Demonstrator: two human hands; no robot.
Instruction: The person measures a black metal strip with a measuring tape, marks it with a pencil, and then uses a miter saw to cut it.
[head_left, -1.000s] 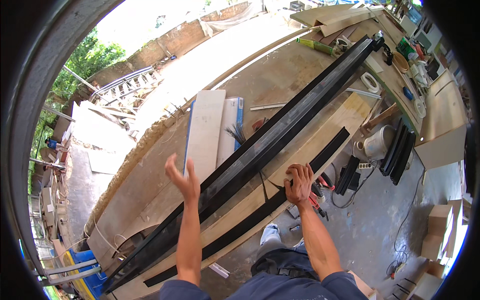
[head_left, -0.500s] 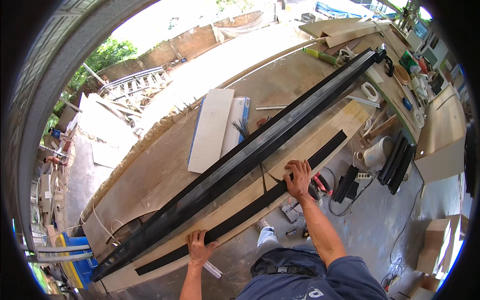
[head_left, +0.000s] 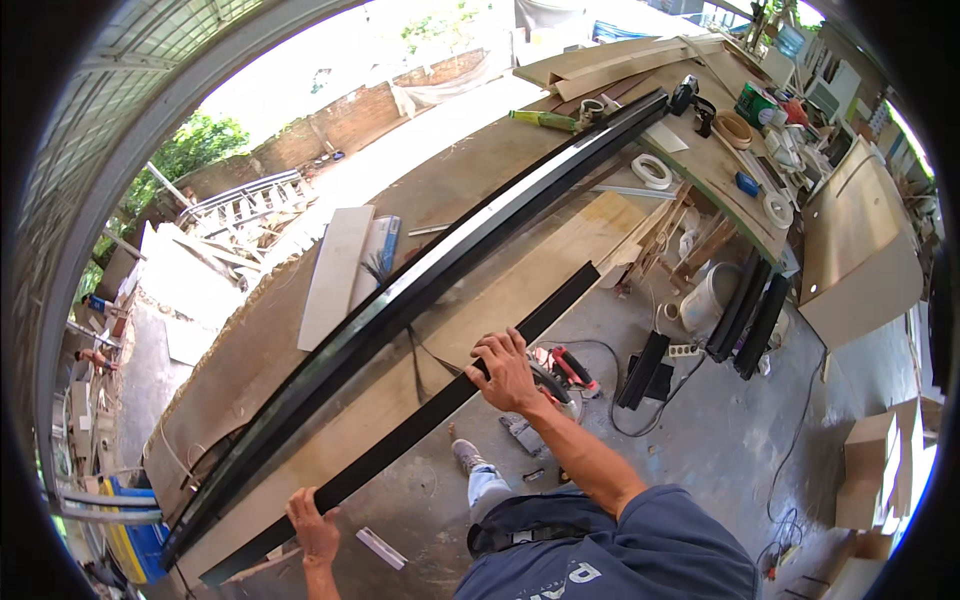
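A long flat black strip (head_left: pixel 400 435) lies along the near edge of a big plywood workbench (head_left: pixel 520 265). My left hand (head_left: pixel 316 527) grips its lower left part, and my right hand (head_left: pixel 507 368) holds it further up to the right. Just behind the strip a much longer black frame piece (head_left: pixel 430 280) runs diagonally across the bench.
White boards (head_left: pixel 336 276) lie on the bench beyond the frame. Tape rolls (head_left: pixel 652 171), a green can and small tools crowd the far right end. On the concrete floor sit a red power tool (head_left: pixel 565 370), black profiles (head_left: pixel 750 315), a white bucket, cables and cardboard boxes.
My left hand came down from the air above the bench and took hold of the black strip's lower end. My right hand stayed on the strip, which has shifted slightly.
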